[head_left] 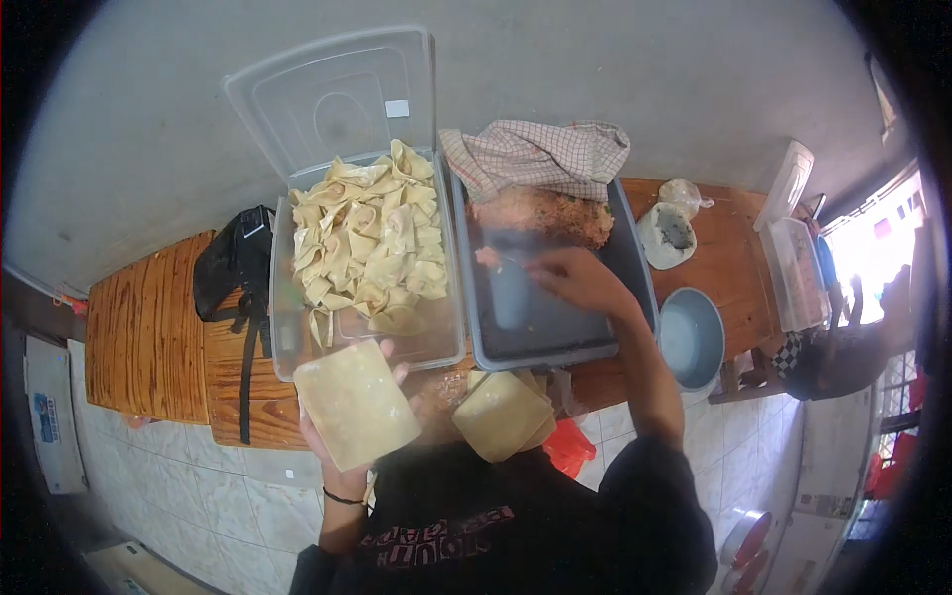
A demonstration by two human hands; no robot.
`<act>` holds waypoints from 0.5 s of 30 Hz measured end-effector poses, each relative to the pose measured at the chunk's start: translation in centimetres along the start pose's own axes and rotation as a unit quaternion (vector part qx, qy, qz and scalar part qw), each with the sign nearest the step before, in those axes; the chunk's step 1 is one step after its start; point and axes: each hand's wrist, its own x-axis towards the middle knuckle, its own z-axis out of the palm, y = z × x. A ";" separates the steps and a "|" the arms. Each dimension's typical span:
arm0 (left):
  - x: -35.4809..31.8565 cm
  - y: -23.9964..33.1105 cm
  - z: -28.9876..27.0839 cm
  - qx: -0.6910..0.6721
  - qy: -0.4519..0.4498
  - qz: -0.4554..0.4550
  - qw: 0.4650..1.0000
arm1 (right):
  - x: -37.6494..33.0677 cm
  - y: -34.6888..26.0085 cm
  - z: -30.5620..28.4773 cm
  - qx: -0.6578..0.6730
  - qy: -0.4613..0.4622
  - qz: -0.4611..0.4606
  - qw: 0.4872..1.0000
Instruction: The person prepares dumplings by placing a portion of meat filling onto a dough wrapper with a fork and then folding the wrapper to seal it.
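My left hand [332,448] holds a flat square dough wrapper [355,403] on its palm, close to my body. My right hand [578,279] reaches into a grey tray [635,273] and holds a spoon [501,261] with a bit of filling on its tip. A mound of reddish minced filling [545,212] lies at the far end of that tray. A clear plastic box [283,342] to the left is full of several folded dumplings [367,238]. A stack of square wrappers [504,414] rests at the table's near edge.
A checked cloth [540,154] drapes over the tray's far end. A black bag [233,268] lies at the left on the wooden table [144,337]. At the right are a grey bowl [691,337], a small plastic bag [666,234] and a white container [788,248]. Another person [843,352] sits at far right.
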 end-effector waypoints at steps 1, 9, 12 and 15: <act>0.6 -0.1 0.5 0.004 -0.009 -0.003 1.000 | -1.9 -2.2 -0.2 0.047 0.035 -0.019 0.998; 8.0 -4.3 4.8 -0.050 -0.076 -0.059 0.994 | -10.1 -11.2 7.0 -0.209 0.050 -0.170 0.962; 7.6 -5.0 5.4 -0.125 -0.075 -0.018 0.989 | -10.5 -10.2 8.2 -0.240 0.097 -0.204 0.944; 7.3 -5.3 3.9 -0.137 -0.056 0.007 0.989 | -11.5 -10.8 5.8 -0.243 0.083 -0.207 0.944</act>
